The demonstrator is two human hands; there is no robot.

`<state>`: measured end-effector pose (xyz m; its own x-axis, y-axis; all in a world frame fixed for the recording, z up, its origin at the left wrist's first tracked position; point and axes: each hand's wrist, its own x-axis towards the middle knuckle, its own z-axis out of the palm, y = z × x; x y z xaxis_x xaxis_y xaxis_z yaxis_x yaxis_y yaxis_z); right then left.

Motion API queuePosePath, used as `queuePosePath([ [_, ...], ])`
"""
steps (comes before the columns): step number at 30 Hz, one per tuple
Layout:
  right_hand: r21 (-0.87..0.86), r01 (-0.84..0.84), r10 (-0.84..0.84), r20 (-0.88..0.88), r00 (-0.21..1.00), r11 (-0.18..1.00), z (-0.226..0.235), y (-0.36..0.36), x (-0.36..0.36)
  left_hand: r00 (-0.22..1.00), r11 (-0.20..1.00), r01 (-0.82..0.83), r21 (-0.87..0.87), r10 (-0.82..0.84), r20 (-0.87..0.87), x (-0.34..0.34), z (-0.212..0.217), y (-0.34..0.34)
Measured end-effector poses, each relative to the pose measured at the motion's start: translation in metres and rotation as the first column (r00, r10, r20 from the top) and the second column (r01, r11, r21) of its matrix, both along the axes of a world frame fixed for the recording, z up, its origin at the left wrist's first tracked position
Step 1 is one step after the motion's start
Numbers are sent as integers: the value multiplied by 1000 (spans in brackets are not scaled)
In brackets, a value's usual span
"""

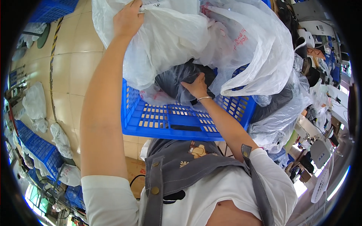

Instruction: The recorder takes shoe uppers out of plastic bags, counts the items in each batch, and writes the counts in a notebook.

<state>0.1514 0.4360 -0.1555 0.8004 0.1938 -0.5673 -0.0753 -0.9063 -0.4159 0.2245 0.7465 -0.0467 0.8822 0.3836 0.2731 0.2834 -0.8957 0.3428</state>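
My left hand, fingers closed, grips the top of a white plastic bag and holds it up at the far side of a blue plastic basket. Inside the basket my right hand has its fingers curled on a black bundle in clear plastic. What the bundle contains cannot be made out. Another translucent bag with red writing bulges over the basket's right side, its opening edge hanging over the rim.
Right of the basket lie dark goods in clear plastic wrap. Sewing machines and cluttered worktables line the right side. On the left, a tiled floor carries a striped line, more blue baskets and white bags.
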Motion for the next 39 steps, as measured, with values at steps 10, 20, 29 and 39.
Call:
queuePosePath([
  [10, -189, -80, 73, -44, 996, 979, -82, -29, 84, 1000, 1000, 18, 13, -18, -7, 3, 6, -4],
  [20, -178, -270, 226, -230, 947, 946, -76, 40, 16, 998, 998, 50, 32, -51, 48, 13, 4, -12],
  [29, -75, 59, -73, -200, 977, 995, -39, 35, 11, 1000, 997, 17, 71, -16, -27, -1, 8, -1],
  [39, 241, 68, -41, -115, 993, 968, 42, -16, 31, 1000, 1000, -15, 16, 15, -17, -3, 7, -2],
])
